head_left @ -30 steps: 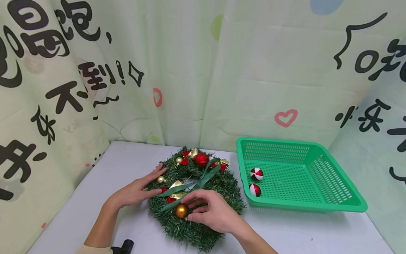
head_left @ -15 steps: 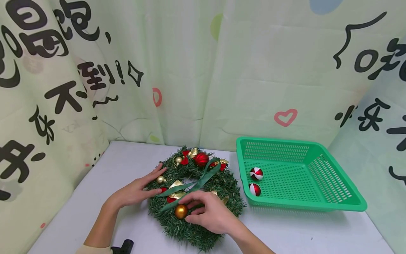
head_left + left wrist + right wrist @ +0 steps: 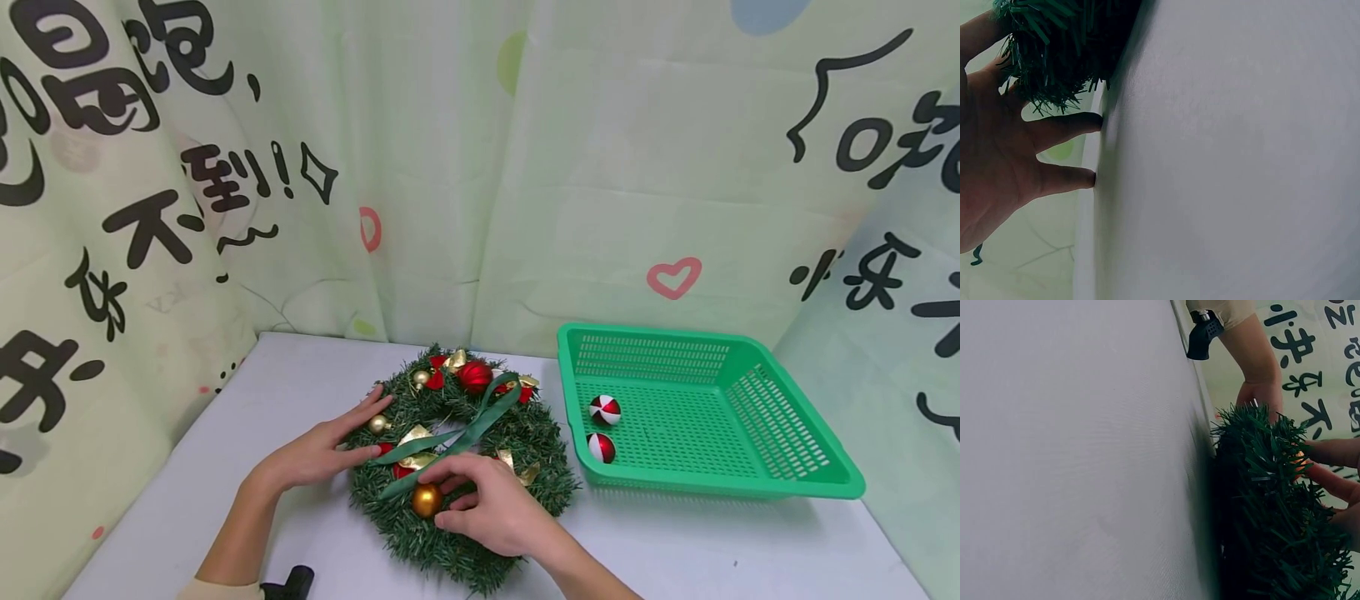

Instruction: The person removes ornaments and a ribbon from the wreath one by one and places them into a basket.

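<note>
A green Christmas wreath [image 3: 457, 554] lies on the white table, decorated with a red ball [image 3: 476, 377], small gold balls and gold-and-red bows. Across its middle runs a dark green ribbon [image 3: 477, 427]. My left hand [image 3: 318, 454] rests against the wreath's left side with fingers spread; in the left wrist view two fingertips [image 3: 1094, 122] reach down to the table. My right hand [image 3: 495, 504] is over the front part, thumb and index finger curled about a larger gold ball [image 3: 427, 500]. Only an orange glint of that ball [image 3: 1300, 461] shows between the fingers in the right wrist view.
To the right of the wreath stands a green plastic basket [image 3: 720, 485], with two red-and-white balls [image 3: 604, 409] inside near its left wall. A pale printed curtain [image 3: 585, 183] closes off the back and sides of the table. A black device [image 3: 288, 583] is at my left wrist.
My right hand has shifted slightly left, with thumb and index finger further around the gold ball, uncovering more of a gold bow. The left hand and wreath stay put.
</note>
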`<state>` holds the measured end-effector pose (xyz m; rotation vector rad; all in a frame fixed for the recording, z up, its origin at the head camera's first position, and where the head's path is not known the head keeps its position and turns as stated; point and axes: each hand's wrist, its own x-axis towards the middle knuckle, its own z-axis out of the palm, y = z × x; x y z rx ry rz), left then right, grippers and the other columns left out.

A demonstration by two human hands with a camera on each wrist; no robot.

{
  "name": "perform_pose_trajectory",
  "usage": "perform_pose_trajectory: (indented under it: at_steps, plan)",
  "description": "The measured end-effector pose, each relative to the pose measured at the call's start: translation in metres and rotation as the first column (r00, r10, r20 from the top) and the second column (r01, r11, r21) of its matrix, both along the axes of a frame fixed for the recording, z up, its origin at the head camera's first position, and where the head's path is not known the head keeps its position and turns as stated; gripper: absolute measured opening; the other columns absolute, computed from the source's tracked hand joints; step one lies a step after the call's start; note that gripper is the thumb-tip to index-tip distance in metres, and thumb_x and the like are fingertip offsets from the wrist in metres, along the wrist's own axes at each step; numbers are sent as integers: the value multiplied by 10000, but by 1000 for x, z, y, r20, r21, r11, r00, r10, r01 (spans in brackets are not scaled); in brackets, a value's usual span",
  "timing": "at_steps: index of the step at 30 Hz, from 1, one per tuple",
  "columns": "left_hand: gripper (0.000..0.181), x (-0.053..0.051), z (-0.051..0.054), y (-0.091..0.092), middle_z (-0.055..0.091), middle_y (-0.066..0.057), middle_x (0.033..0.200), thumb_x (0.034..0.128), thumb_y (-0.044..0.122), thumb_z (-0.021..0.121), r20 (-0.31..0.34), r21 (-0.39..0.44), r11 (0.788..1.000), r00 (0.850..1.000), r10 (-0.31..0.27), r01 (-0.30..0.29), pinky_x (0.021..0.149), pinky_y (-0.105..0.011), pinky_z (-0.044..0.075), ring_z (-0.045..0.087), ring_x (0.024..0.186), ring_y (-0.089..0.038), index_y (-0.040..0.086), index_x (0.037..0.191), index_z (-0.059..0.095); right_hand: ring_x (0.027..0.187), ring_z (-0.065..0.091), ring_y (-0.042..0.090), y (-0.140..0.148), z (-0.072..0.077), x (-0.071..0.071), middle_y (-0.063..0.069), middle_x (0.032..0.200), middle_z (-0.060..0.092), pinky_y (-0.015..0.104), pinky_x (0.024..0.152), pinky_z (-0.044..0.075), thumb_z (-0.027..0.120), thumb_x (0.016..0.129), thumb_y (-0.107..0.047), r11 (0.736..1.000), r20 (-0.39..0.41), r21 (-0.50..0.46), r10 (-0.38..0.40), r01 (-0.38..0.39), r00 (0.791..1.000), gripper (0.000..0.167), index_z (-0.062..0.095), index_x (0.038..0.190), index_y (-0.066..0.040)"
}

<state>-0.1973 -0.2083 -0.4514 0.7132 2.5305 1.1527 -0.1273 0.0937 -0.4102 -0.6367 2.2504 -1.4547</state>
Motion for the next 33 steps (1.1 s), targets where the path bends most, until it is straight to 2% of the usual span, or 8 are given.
perform_pose_trajectory:
  at_steps: [14, 33]
  plan:
    - [728, 0, -1, 1, 52, -56, 1768, 1058, 389, 609, 7, 11, 1000, 1000, -2, 2, 1191, -729, 249, 163, 1585, -449, 295, 1677, 237, 1048, 660, 133, -5, -8, 1, -21, 1196, 685, 181, 801, 584, 830, 862, -25, 999, -22, -1, -37, 37, 999, 358, 752, 1165, -198]
    - [724, 1, 0, 0, 59, -59, 1768, 1058, 383, 611, 3, 13, 1000, 1000, -1, 1, 1190, -728, 253, 169, 1585, -449, 290, 1676, 245, 988, 658, 120, -9, -8, 3, -20, 1097, 686, 181, 785, 587, 863, 838, -41, 996, -46, -12, -87, 87, 995, 305, 752, 1093, -164]
